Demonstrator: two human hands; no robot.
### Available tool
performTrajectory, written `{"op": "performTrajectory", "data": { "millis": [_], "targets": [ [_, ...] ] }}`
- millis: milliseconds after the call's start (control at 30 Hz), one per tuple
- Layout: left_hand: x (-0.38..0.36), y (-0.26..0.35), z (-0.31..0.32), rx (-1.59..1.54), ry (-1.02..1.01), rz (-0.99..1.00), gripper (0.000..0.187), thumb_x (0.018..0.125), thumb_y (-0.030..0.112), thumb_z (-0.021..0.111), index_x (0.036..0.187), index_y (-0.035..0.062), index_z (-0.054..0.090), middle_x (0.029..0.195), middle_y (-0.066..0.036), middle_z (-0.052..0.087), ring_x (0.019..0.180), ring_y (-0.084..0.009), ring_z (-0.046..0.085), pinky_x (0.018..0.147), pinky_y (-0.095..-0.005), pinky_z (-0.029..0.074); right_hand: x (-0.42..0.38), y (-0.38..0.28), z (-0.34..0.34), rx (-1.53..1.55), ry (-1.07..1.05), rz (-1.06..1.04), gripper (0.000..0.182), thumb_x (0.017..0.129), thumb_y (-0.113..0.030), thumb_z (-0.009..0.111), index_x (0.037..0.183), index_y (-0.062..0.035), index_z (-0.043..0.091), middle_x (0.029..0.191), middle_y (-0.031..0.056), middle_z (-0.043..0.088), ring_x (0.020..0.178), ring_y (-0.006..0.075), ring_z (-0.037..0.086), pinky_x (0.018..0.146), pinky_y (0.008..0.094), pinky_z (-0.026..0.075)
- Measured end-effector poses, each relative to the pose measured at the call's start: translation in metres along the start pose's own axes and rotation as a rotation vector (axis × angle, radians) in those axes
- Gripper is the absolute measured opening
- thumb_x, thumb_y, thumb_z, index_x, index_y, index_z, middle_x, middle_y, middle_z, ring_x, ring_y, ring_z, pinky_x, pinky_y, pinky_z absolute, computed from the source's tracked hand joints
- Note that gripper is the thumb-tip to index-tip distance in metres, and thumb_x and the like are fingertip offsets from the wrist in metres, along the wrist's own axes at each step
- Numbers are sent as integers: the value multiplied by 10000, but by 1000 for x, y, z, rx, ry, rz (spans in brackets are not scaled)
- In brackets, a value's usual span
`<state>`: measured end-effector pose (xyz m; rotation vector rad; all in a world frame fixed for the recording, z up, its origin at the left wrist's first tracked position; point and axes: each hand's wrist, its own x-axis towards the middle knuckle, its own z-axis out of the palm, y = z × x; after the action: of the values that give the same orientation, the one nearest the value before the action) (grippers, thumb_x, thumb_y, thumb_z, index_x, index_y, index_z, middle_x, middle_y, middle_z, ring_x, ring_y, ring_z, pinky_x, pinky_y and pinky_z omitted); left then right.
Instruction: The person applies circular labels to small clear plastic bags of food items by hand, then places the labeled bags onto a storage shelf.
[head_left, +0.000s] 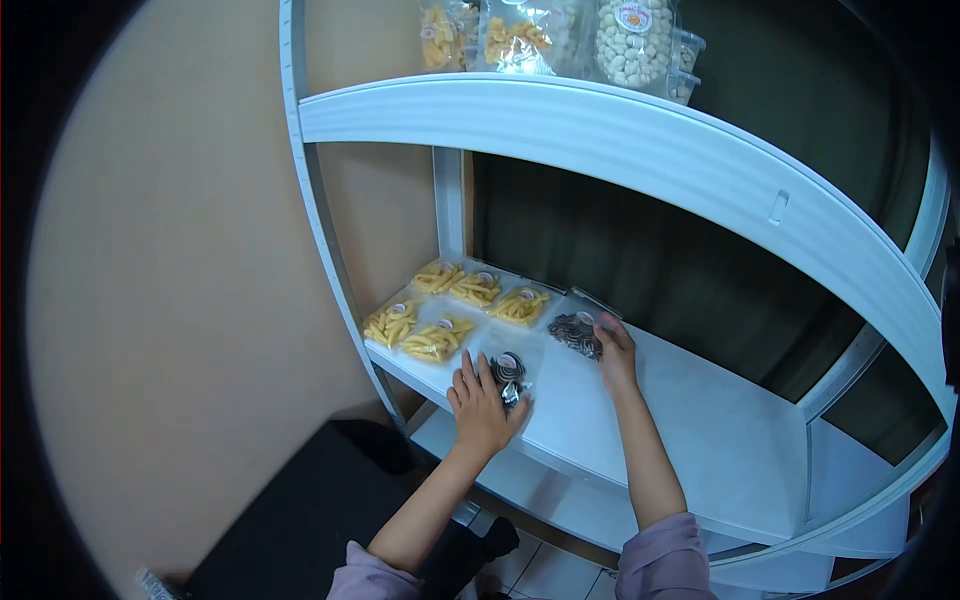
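Note:
My left hand rests with its fingers spread on the near edge of a clear bag of dark, coiled pieces on the white shelf. Farther back, my right hand is at the right edge of another clear bag with dark striped pieces; its fingertips touch that bag, but the thumb's hold is partly hidden. To the left lie several bags of yellow sticks, among them a front one and a back one, all flat on the shelf.
The white shelf board extends to the right. Above it runs a curved upper shelf holding bags of orange pieces and white round pieces. A shelf post stands at left, with a black surface below.

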<state>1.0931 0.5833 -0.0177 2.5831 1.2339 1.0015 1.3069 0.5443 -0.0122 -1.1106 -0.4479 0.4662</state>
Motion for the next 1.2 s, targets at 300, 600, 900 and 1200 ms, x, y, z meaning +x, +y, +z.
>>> {"op": "performTrajectory", "data": {
  "millis": [300, 600, 900, 1200],
  "targets": [
    [-5, -4, -5, -215, -7, 116, 569, 660, 144, 510, 1178, -33, 353, 1245, -195, 344, 1203, -350, 258, 977, -473, 164, -39, -15, 36, -16, -373, 242, 301, 804, -115, 574, 1068, 22, 530, 947, 55, 576, 868, 118, 538, 748, 220, 429],
    [-7, -19, -5, -421, 27, 33, 965, 613, 297, 687, 1278, -83, 100, 1281, -265, 245, 1219, -378, 223, 997, -513, 115, -60, -10, 56, -202, -651, 358, 642, 785, -133, 616, 1293, 32, 260, 1151, 108, 475, 1043, 156, 473, 858, 283, 403],
    [-14, -17, 4, -390, 160, -90, 1012, 612, 287, 714, 1259, -122, 52, 1274, -254, 221, 1151, -357, 285, 962, -428, 175, -46, -1, 58, -511, -796, 183, 661, 770, -169, 648, 1278, 58, 292, 970, 85, 549, 805, 118, 544, 690, 218, 441],
    [-9, -25, 11, -426, 174, -84, 990, 602, 273, 699, 1264, -62, 44, 1314, -235, 181, 1169, -337, 334, 898, -441, 170, -40, -9, 49, -280, -733, 300, 664, 740, -224, 681, 1245, 55, 352, 1032, 77, 536, 678, 81, 499, 591, 202, 428]
  ]
}}
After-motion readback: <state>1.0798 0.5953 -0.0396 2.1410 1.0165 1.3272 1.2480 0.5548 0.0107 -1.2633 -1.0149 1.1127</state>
